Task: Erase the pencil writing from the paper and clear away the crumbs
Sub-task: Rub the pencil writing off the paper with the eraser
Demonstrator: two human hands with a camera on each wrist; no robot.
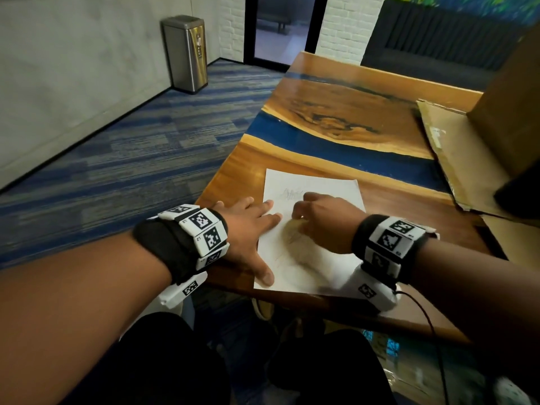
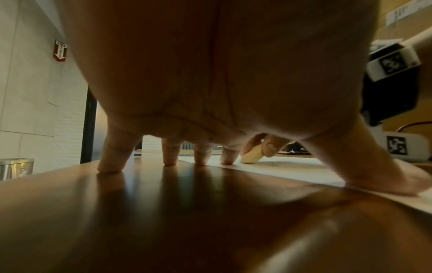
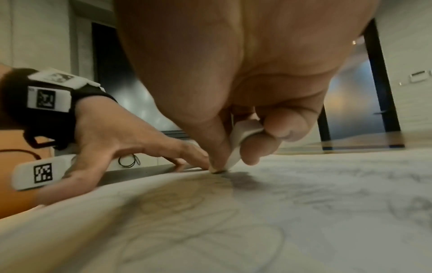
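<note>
A white sheet of paper (image 1: 315,182) with faint pencil scribbles (image 1: 292,194) lies near the front edge of the wooden table (image 1: 245,159). My left hand (image 1: 251,226) lies spread flat, fingertips and thumb pressing the paper's left edge (image 2: 304,175). My right hand (image 1: 324,220) pinches a pale eraser (image 3: 240,140) between thumb and fingers, its tip touching the paper (image 3: 304,203) in the middle of the drawing. From the left wrist the eraser (image 2: 252,156) shows beyond my left fingers (image 2: 201,155). No crumbs can be made out.
Flattened cardboard (image 1: 455,153) and a cardboard box (image 1: 514,95) occupy the table's right side. The table has a blue resin stripe (image 1: 306,135). A steel bin (image 1: 187,54) stands on the carpet by the wall at the far left. A black cable (image 1: 429,320) hangs from my right wrist.
</note>
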